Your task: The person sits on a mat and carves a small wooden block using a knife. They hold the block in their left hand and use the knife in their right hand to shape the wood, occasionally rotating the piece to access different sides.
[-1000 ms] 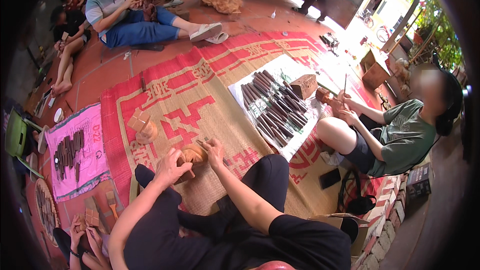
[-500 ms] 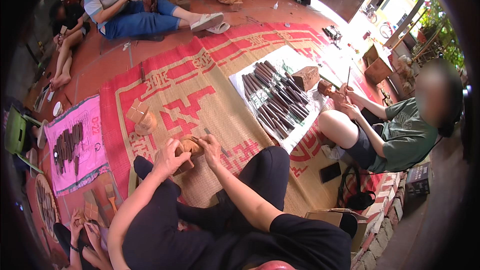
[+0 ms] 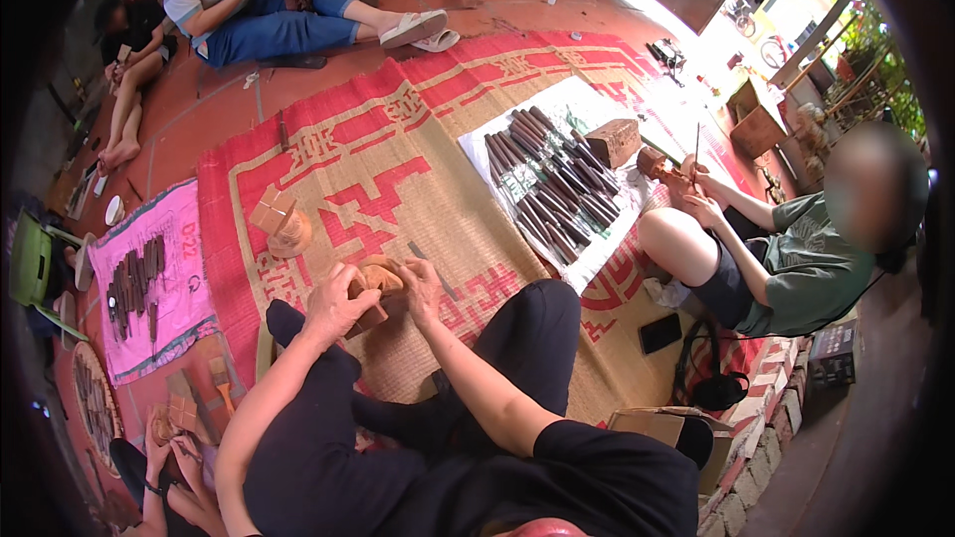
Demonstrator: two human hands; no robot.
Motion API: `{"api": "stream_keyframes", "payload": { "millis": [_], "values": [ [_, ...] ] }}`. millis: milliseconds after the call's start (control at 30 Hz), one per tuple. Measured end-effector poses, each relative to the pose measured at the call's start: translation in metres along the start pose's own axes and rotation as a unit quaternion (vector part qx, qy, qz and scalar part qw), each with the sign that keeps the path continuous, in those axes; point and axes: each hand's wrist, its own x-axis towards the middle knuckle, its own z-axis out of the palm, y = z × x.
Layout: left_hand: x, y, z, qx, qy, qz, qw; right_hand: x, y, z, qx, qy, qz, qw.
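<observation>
Between my bent legs, I hold a small brown wood carving (image 3: 382, 272) with rounded, hollowed shapes and a squared lower block. My left hand (image 3: 341, 304) is closed on its left side, the thumb pressed along the block. At the right side my right hand (image 3: 422, 290) grips its edge with bent fingers. A thin dark grey tool (image 3: 446, 285) shows past the right hand, partly hidden by it; it seems to lie on the mat. Ahead to the left, another round wood carving with a square block (image 3: 288, 231) stands on the mat.
The patterned mat (image 3: 477, 169) carries a white cloth with many dark-handled carving tools (image 3: 562, 184) and a wooden block (image 3: 613, 142). At left, more tools (image 3: 136, 283) lie on a pink cloth. A person carves at right (image 3: 821, 249); others sit around. A phone (image 3: 660, 333) lies nearby.
The view has shifted slightly. Both hands stay on the carving, and my right fingers have moved a little on its edge, leaving more of its top showing.
</observation>
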Motion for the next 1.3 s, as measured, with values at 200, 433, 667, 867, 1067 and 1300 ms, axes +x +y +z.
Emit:
{"api": "stream_keyframes", "payload": {
  "millis": [200,433,667,867,1067,1300],
  "values": [
    [-0.002,-0.004,0.001,0.015,0.003,0.007,1.0,0.019,-0.009,-0.018,-0.147,0.066,0.02,0.987],
    [0.002,-0.001,0.003,0.005,0.002,0.004,1.0,0.007,0.01,-0.014,-0.114,0.072,-0.009,0.991],
    [-0.001,-0.004,-0.002,-0.002,0.003,-0.017,1.0,0.002,0.002,-0.009,-0.119,0.006,-0.08,0.99],
    [0.0,-0.006,0.001,0.005,0.011,0.012,1.0,0.016,0.004,-0.019,-0.179,0.06,0.063,0.98],
    [0.002,-0.002,0.002,-0.005,-0.006,-0.013,1.0,0.008,-0.002,-0.01,-0.125,0.009,-0.107,0.986],
    [-0.002,-0.007,-0.006,0.013,0.002,0.002,1.0,0.037,0.004,-0.005,-0.166,0.061,0.066,0.982]
  ]
}}
